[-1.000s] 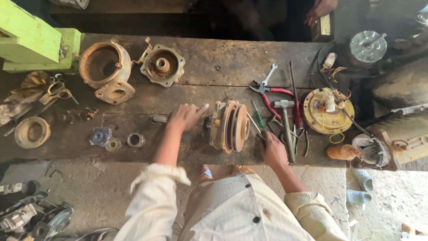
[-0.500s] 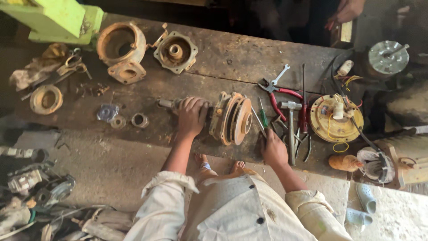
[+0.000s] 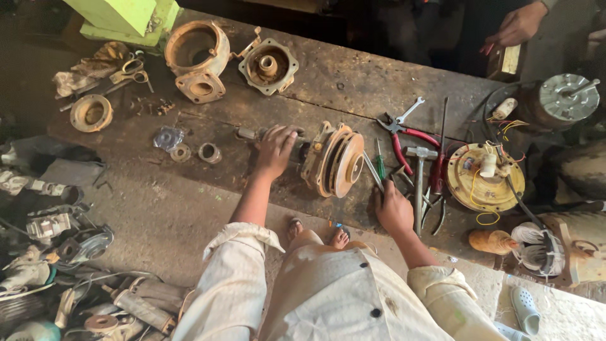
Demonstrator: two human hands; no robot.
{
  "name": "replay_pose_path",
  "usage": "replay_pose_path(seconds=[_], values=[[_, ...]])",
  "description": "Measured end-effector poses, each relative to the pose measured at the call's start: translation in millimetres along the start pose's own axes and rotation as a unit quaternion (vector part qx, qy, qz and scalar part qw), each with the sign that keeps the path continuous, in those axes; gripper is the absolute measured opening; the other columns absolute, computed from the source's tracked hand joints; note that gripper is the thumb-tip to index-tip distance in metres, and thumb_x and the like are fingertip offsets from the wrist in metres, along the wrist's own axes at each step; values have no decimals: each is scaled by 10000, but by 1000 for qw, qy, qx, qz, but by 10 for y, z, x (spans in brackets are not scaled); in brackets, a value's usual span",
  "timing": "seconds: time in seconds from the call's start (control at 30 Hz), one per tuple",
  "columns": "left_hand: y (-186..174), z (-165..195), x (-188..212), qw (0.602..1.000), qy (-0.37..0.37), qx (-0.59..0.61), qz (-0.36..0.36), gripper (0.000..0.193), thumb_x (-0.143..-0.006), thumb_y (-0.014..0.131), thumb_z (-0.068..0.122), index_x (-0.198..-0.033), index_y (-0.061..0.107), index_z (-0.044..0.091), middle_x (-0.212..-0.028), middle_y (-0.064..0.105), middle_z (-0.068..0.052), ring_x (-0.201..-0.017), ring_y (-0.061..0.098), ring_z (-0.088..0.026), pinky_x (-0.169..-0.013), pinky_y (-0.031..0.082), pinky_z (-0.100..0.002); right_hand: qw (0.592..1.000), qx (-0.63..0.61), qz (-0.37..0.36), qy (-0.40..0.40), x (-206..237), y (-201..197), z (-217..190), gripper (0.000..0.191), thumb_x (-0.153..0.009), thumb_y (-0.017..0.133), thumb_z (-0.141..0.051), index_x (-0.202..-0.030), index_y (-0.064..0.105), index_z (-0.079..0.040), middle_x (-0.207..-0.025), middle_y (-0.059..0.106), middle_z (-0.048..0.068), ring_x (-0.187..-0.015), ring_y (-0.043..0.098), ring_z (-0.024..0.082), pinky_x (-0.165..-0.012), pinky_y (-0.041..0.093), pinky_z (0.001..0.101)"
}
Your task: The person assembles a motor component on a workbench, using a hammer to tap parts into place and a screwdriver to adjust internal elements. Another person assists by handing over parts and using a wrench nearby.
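Left hand (image 3: 276,149) grip closed over shaft (image 3: 247,133) of rusty pump part (image 3: 333,160) mid-worktop (image 3: 353,82), right hand (image 3: 392,208) grip curled on screwdriver (image 3: 374,172) at near edge, hammer (image 3: 419,183), pliers (image 3: 404,136) crowding right.

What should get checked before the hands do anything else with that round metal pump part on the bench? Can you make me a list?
1. Left hand gripping the shaft: ok.
2. Pump rotor assembly lying flat on the wooden bench: ok.
3. Right hand on a tool: touching the thin tool; grip cannot tell.
4. Hammer and red pliers within reach: ok.
5. Another person's hand away from the part: ok.
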State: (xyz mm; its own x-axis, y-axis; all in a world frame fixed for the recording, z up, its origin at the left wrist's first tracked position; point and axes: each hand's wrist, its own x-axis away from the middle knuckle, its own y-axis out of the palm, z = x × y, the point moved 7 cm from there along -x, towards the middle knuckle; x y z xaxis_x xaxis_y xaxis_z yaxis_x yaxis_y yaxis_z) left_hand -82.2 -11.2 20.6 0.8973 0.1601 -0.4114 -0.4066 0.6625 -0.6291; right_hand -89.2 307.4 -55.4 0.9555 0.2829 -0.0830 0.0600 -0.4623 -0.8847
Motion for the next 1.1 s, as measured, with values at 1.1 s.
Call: replay_pose_path(seconds=[1.1], values=[[173, -482, 81, 993, 91, 2, -71, 241, -1083, 528, 212, -1209, 682, 74, -1243, 690, -147, -1260, 582, -377, -1139, 360, -513, 842, -327, -218, -370, 1034, -1738, -1745, 220, -935, 724, -52, -1057, 846, -188, -1162, 664, 95, -1088, 633, 286, -930, 526, 398]])
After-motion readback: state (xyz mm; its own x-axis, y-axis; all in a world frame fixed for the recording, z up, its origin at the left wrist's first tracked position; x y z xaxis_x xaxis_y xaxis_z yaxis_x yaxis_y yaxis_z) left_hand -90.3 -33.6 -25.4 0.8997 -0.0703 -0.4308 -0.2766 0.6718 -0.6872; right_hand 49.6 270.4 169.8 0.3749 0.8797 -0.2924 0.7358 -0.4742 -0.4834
